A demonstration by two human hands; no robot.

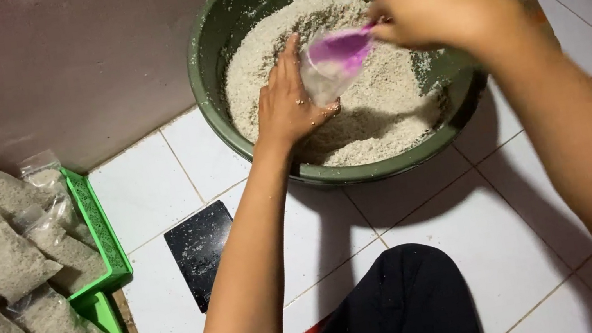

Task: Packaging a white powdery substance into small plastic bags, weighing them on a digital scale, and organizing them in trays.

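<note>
Left hand (288, 104) gripped clear bag (321, 75) over grain (382, 109) in green basin (208, 85). Right hand (436, 1) closed on purple scoop (341, 50), tipped into bag mouth. Risk: narrow floppy opening, so grain might spill past edge; slack grip could drop bag.

Left of my black knee (405, 307), a black flat scale (201, 253) lies on the white tiled floor (149, 190). Further left of it, green trays (104, 244) carry filled clear bags (1, 253).
</note>
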